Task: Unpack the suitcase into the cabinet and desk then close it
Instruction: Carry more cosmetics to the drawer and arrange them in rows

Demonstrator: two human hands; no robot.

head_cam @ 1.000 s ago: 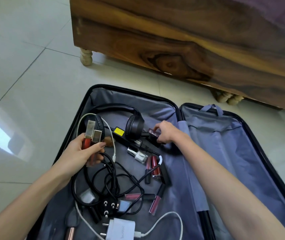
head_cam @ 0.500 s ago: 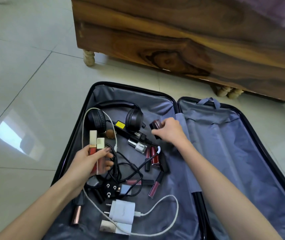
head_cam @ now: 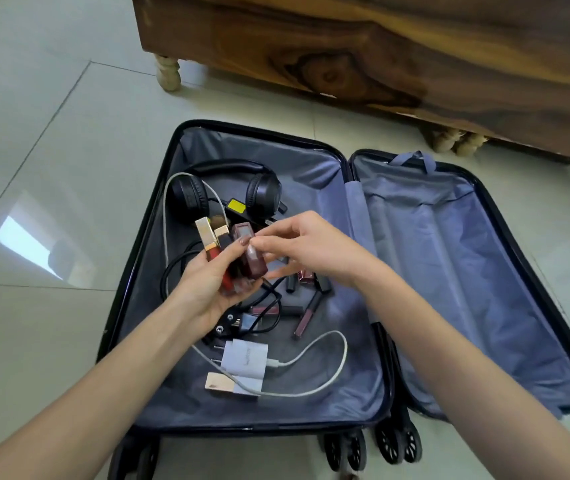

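The black suitcase (head_cam: 311, 174) lies open on the floor with grey lining in both halves. Over its left half my left hand (head_cam: 204, 292) grips a bunch of lip gloss tubes (head_cam: 209, 239) with gold caps and red bodies. My right hand (head_cam: 318, 251) pinches a dark maroon tube (head_cam: 246, 252) at its fingertips, pressed against the bunch in my left hand. Black headphones (head_cam: 228, 166), a white charger (head_cam: 246, 358) with its white cable (head_cam: 332, 368), black cables (head_cam: 172, 268) and more gloss tubes (head_cam: 306, 313) lie in the left half.
The suitcase's right half (head_cam: 467, 271) holds only lining. A dark wooden piece of furniture (head_cam: 380, 46) on turned legs (head_cam: 167, 72) stands just beyond the suitcase. Pale floor tiles (head_cam: 51, 323) surround it. The suitcase wheels (head_cam: 394, 441) face me.
My right hand lifted the maroon tube from beside the headphones and carried it left to my left hand. My left hand rose slightly with its tubes. The camera pulled back.
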